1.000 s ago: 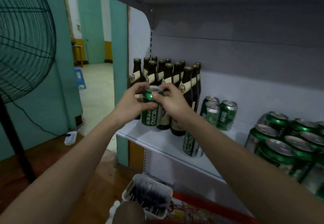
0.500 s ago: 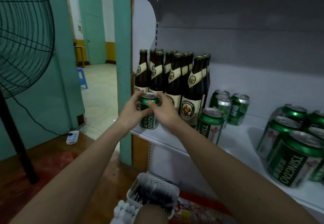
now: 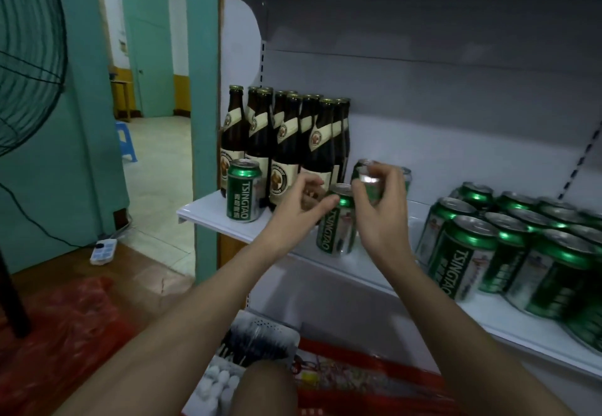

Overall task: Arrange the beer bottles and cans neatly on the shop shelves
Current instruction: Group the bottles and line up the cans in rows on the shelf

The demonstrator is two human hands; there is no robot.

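The white shelf [image 3: 208, 212] ran left to right across the view, and at its left end the brown bottles [image 3: 294, 142] stood upright, packed in rows against the back; off to the right a big cluster of green cans [image 3: 508, 239] crowded the board, the nearest ones blurred; one can [image 3: 243, 194] stood alone and upright near the front left edge, just in front of the bottles, clear of both hands; a second can [image 3: 337, 220] stood upright in the middle of the shelf, right between the hands; the left hand [image 3: 301, 202] hung just beside that can's top with fingers loosely curled, and whether it actually touched the rim could not be told; the right hand [image 3: 379, 207] was up at the can's other side, fingers curled at rim height, gripping or merely hovering, no telling through the blur; behind its fingers a few more cans [image 3: 405, 176] sat by the back wall.
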